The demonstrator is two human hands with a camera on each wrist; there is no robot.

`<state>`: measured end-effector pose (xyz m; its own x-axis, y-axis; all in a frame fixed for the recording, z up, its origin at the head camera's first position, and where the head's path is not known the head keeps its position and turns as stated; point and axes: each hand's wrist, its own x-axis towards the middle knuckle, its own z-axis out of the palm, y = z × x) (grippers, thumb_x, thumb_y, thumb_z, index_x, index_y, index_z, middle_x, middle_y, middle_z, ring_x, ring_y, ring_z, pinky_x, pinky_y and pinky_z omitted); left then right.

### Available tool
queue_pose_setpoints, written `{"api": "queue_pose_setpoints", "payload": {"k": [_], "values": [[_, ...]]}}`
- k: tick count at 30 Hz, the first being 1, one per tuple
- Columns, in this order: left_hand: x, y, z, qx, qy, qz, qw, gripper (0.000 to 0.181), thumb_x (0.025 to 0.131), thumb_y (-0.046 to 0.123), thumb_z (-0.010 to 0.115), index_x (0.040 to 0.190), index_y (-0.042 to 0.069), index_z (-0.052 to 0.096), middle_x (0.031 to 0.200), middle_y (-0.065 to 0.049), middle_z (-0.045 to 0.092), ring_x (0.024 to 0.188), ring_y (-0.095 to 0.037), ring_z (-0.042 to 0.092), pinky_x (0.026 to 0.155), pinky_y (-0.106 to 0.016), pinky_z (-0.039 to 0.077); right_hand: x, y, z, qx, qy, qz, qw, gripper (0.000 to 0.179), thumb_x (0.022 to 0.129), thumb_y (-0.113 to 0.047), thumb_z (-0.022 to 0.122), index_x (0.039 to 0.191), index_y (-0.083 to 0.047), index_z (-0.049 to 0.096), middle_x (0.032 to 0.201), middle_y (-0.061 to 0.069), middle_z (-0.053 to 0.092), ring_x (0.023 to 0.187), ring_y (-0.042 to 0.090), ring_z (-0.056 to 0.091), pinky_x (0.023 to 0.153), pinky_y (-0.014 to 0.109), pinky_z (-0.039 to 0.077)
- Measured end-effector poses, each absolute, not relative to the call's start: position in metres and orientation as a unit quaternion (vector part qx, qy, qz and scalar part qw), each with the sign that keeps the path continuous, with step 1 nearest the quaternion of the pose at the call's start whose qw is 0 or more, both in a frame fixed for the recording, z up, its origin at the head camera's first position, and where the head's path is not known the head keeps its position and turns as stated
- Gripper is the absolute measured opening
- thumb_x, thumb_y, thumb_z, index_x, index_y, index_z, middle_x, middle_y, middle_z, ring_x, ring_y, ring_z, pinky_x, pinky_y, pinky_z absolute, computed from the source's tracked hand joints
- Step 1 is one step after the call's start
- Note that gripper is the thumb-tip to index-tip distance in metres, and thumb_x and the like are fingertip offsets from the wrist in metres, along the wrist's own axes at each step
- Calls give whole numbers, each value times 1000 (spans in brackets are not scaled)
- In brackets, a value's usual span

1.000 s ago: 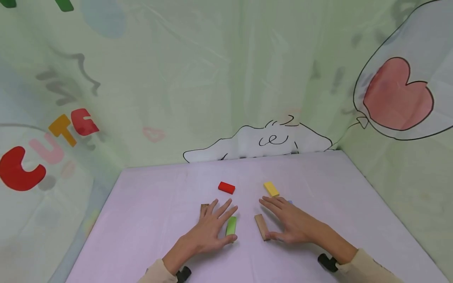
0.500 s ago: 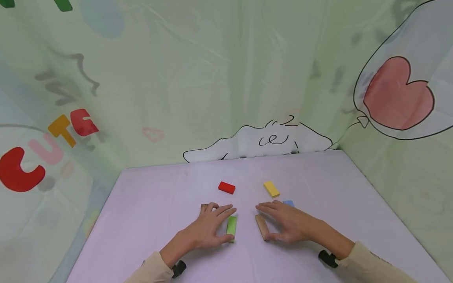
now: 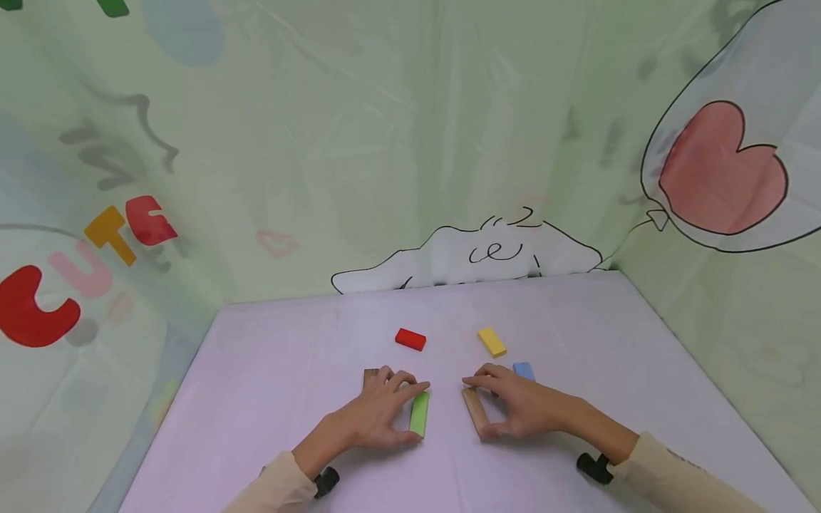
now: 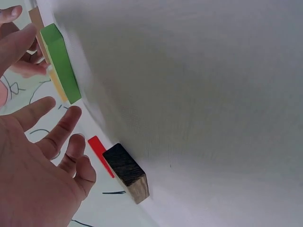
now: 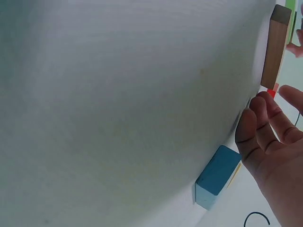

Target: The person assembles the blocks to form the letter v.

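My left hand spans a green block, thumb by its near end and index fingertip by its far end. In the left wrist view its fingers sit just beyond the green block. A dark-topped wooden block lies partly hidden behind that hand. My right hand reaches along a tan wooden block, thumb at the near end, fingertips over the far end. The right wrist view has the fingers close to the end of this wooden block. Both blocks lie flat.
A red block and a yellow block lie farther back on the pale cloth-covered table. A blue block is just behind the right hand. Printed fabric walls rise at the back and sides.
Both hands have come down, and their spread fingers have drawn in around the far ends of the green and tan blocks. The blue block shows more. The blocks have stayed in place.
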<state>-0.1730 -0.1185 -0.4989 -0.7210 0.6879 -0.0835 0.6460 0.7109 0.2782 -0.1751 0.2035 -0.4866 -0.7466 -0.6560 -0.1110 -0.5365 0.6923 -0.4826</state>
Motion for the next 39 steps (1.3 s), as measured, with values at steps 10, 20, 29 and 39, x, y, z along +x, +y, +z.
{"api": "queue_pose_setpoints", "payload": {"k": [10,20,29,39], "values": [[-178,-115,-503,369,920,86,103,80,89,59,75,159,35,46,141,5,51,118,-12,43,99,-36,45,-178,202,-490,-330,900,-237,159,80,82,-50,89,150,-21,59,129,-5,54,108,10,52,88,24,49],[-182,-115,-501,374,916,71,128,79,88,52,78,159,34,46,142,5,49,120,-11,42,104,-37,43,-182,200,-484,-331,899,-218,188,81,80,-36,93,151,-23,57,131,-5,51,112,11,51,95,27,53],[-184,-117,-502,377,913,78,136,78,87,44,79,158,33,48,142,5,48,121,-11,40,105,-38,40,-186,199,-487,-340,894,-219,192,77,80,-32,93,149,-24,60,129,-7,50,113,9,51,99,29,54],[-186,-117,-500,375,909,103,149,76,87,44,82,156,32,51,140,6,49,121,-9,40,104,-32,43,-187,201,-488,-340,893,-226,188,77,80,-34,93,148,-23,60,130,-6,50,115,10,53,100,30,54]]}}
